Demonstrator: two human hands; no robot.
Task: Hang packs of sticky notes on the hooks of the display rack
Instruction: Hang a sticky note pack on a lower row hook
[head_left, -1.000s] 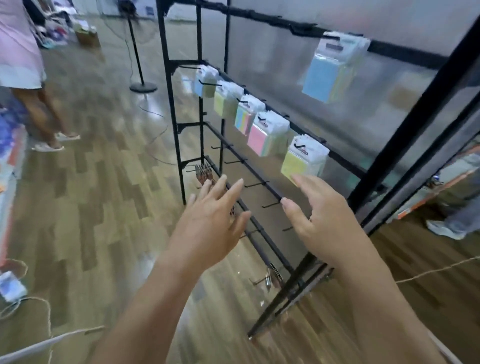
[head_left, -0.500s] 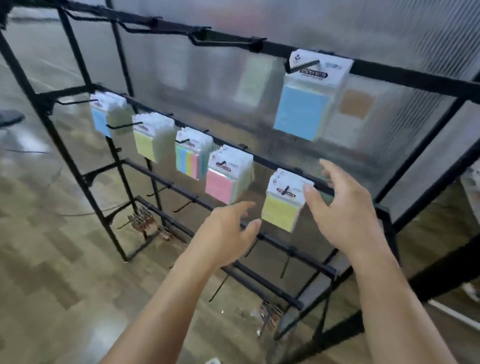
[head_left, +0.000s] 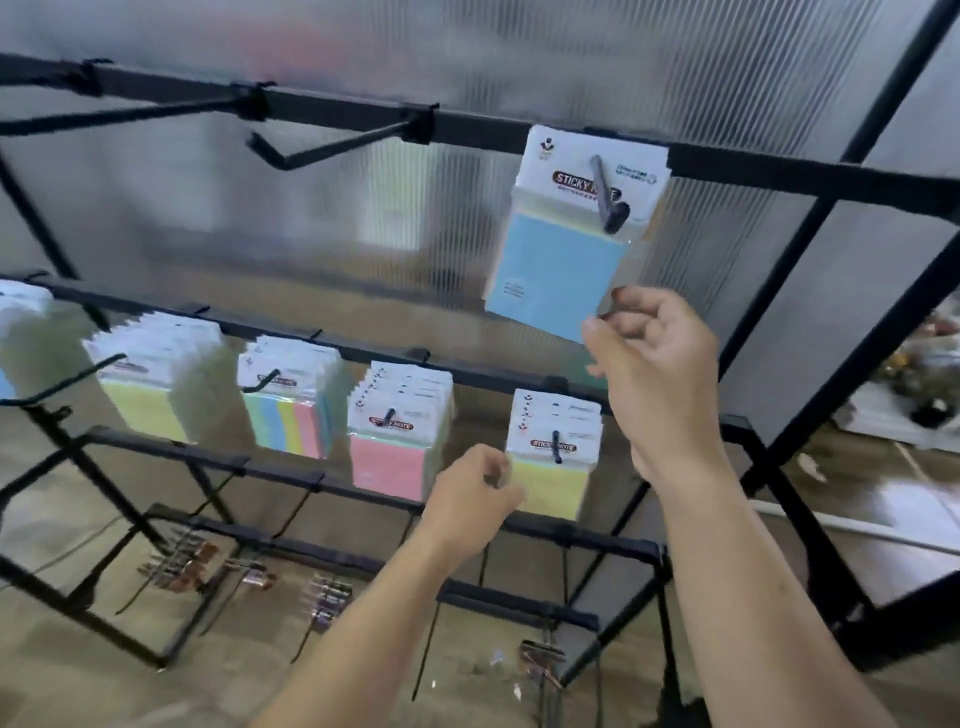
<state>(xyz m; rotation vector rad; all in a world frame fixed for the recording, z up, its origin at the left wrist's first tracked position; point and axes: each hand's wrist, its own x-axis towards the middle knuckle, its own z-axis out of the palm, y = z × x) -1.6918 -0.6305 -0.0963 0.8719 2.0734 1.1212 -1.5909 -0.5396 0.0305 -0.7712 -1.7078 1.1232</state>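
Blue pack (head_left: 556, 270) | right hand (head_left: 654, 374) pinches its lower corner | left hand (head_left: 467, 499) curled at yellow pack (head_left: 550, 483), grip unclear

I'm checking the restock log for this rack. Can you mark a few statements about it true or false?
1. The blue sticky-note pack hangs from the black metal top rail. True.
2. The pink sticky-note pack is the rightmost on the middle rail. False: the yellow sticky-note pack beside the left hand is.
3. Every top-rail hook carries a pack. False: the long black hook left of the blue pack is bare.
4. The right hand is higher than the left hand. True.
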